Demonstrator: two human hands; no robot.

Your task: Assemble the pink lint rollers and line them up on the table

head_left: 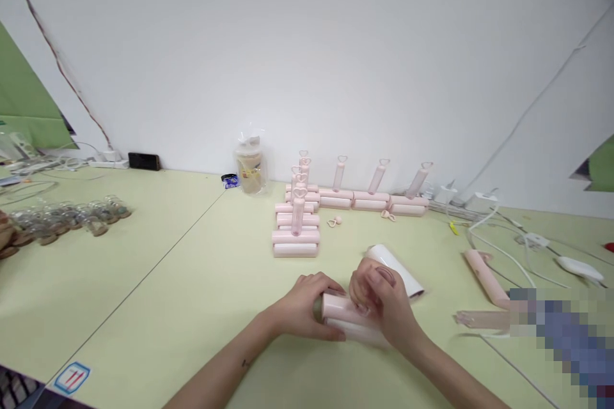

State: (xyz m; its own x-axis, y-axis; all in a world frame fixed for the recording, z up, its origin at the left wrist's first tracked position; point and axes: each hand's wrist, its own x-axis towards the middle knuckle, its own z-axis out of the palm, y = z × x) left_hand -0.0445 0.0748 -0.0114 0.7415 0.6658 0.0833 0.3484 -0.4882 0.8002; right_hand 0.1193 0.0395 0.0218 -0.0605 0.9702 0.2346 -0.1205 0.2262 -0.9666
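A pink and white lint roller lies on the table in front of me. My left hand grips its left end, thumb along the near side and fingers over the far side. Above the roller's right part, my right hand is closed in a fist around its pink handle, which is mostly hidden by the fingers. A white sticky-paper roll lies slantwise just behind my right hand. Farther back, several finished-looking lint rollers stand with upright clear-pink handles topped by heart-shaped loops.
Small pink loop pieces lie near the rollers. A bagged drink cup stands by the wall. At right are a pink roller part, cables, chargers and another person's blurred-out arm. Small glass domes crowd the left.
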